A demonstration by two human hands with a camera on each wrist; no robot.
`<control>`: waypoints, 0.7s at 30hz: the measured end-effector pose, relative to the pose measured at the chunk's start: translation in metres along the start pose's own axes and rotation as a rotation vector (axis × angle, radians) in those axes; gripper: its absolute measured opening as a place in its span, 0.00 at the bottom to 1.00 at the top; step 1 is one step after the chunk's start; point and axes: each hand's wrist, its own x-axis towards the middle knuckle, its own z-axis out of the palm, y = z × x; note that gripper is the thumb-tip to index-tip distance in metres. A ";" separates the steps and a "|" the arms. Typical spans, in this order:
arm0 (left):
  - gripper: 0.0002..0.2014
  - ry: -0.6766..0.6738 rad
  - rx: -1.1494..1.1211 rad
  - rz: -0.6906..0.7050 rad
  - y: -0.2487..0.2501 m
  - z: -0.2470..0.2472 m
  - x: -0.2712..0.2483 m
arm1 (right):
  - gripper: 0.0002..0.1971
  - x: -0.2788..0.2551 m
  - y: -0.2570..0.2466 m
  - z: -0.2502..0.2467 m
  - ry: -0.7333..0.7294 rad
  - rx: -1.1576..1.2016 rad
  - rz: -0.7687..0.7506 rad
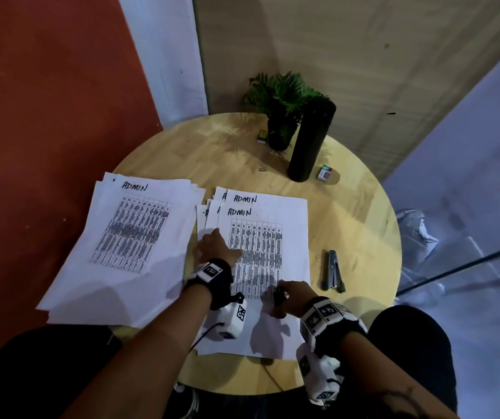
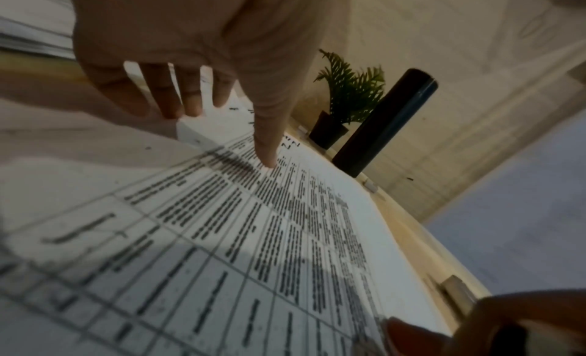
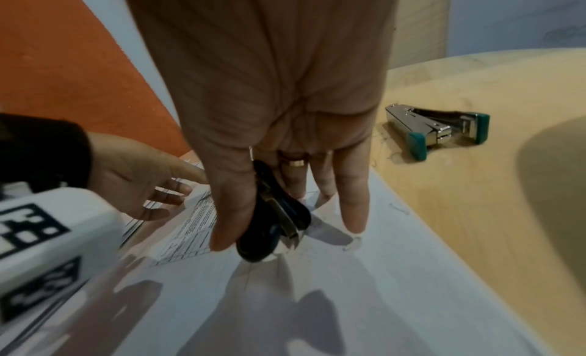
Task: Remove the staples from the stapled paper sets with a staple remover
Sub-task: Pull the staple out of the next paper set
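Note:
A right-hand stack of printed sheets marked ADMIN (image 1: 273,225) lies on the round wooden table (image 1: 348,213). My left hand (image 1: 217,247) lies flat on the stack's left side, fingers straight, thumb pressing the printed table (image 2: 269,161). My right hand (image 1: 289,293) grips a black staple remover (image 1: 278,297) near the sheet's lower part. In the right wrist view the staple remover (image 3: 272,223) sits between thumb and fingers, its metal tip touching the paper (image 3: 349,298). The little finger is straight and rests on the sheet.
A second, larger paper stack (image 1: 121,237) overhangs the table's left edge. A metal stapler with green ends (image 1: 333,270) lies right of the sheets. At the back stand a potted plant (image 1: 282,116), a tall black cylinder (image 1: 309,140) and two small boxes (image 1: 325,172).

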 end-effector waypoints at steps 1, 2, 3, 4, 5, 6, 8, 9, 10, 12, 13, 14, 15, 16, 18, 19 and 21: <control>0.46 0.014 -0.013 -0.039 0.005 0.003 0.000 | 0.11 0.001 0.002 0.000 0.003 0.007 -0.003; 0.46 0.021 -0.028 -0.072 0.007 0.004 0.004 | 0.12 0.001 0.003 0.000 0.008 0.024 -0.004; 0.46 0.021 -0.027 -0.089 0.008 0.004 0.007 | 0.12 0.001 0.004 0.000 0.014 0.049 -0.004; 0.46 0.012 -0.019 -0.090 0.010 0.003 0.008 | 0.12 0.002 0.006 0.000 0.015 0.070 -0.001; 0.44 -0.004 -0.007 -0.087 0.009 0.002 0.013 | 0.12 0.001 0.007 -0.001 0.009 0.082 0.000; 0.43 -0.021 -0.007 -0.083 0.009 0.000 0.017 | 0.12 0.001 0.009 -0.001 0.003 0.094 0.000; 0.43 -0.053 -0.057 -0.085 0.006 -0.008 0.029 | 0.13 0.002 0.010 -0.001 -0.002 0.123 -0.008; 0.45 -0.064 -0.102 -0.100 0.006 -0.012 0.034 | 0.13 0.002 0.011 -0.002 -0.001 0.141 -0.011; 0.47 -0.065 -0.143 -0.115 0.005 -0.016 0.038 | 0.13 0.002 0.012 -0.003 0.000 0.151 -0.013; 0.48 -0.081 -0.179 -0.139 0.003 -0.020 0.043 | 0.13 0.003 0.014 -0.003 -0.003 0.149 -0.014; 0.46 -0.097 -0.174 -0.140 0.002 -0.020 0.044 | 0.12 0.003 0.014 -0.004 -0.001 0.149 -0.016; 0.43 -0.116 -0.162 -0.134 -0.001 -0.019 0.045 | 0.13 0.003 0.015 -0.004 0.002 0.152 -0.019; 0.40 -0.139 -0.144 -0.130 -0.002 -0.019 0.044 | 0.13 0.002 0.015 -0.004 -0.001 0.151 -0.019; 0.38 -0.158 -0.128 -0.114 -0.004 -0.019 0.044 | 0.14 0.002 0.014 -0.003 -0.001 0.149 -0.021; 0.34 -0.232 -0.105 -0.082 -0.007 -0.021 0.048 | 0.13 0.003 0.014 -0.003 0.005 0.136 -0.024; 0.30 -0.260 -0.114 -0.070 -0.007 -0.023 0.046 | 0.14 0.003 0.013 -0.001 0.016 0.138 -0.020; 0.25 -0.256 -0.145 -0.053 -0.010 -0.024 0.044 | 0.15 0.001 0.013 0.002 0.066 0.147 -0.019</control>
